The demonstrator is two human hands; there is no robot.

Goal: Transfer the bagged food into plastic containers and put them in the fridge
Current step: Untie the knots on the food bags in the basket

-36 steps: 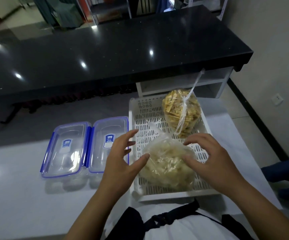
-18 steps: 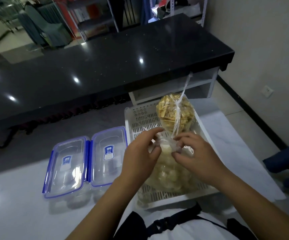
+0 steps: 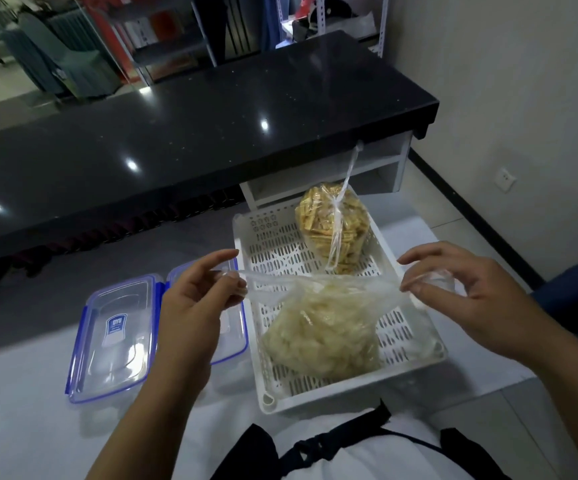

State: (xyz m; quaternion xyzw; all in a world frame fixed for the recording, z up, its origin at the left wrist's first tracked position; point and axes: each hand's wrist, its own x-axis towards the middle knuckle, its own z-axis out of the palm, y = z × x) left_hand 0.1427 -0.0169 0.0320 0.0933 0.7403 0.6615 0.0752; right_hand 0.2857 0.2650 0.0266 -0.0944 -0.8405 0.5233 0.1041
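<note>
A clear bag of pale food (image 3: 318,334) lies in the near part of a white slotted basket (image 3: 415,358). My left hand (image 3: 194,299) pinches the bag's left edge and my right hand (image 3: 460,292) pinches its right edge, so the mouth is stretched wide between them. A second, knotted bag of golden sticks (image 3: 332,223) stands at the basket's far end. Two clear plastic containers with blue-trimmed lids sit left of the basket: one (image 3: 114,337) in full view, the other (image 3: 232,327) partly hidden behind my left hand.
The basket and containers rest on a white table (image 3: 21,427). Beyond it runs a long black counter (image 3: 194,133) with a white shelf unit (image 3: 377,168) under its right end. A wall with a socket (image 3: 505,179) stands to the right.
My hands were together at the knot on top of the pale bag. They have since moved apart, pulling the bag's mouth wide. The view has also shifted closer.
</note>
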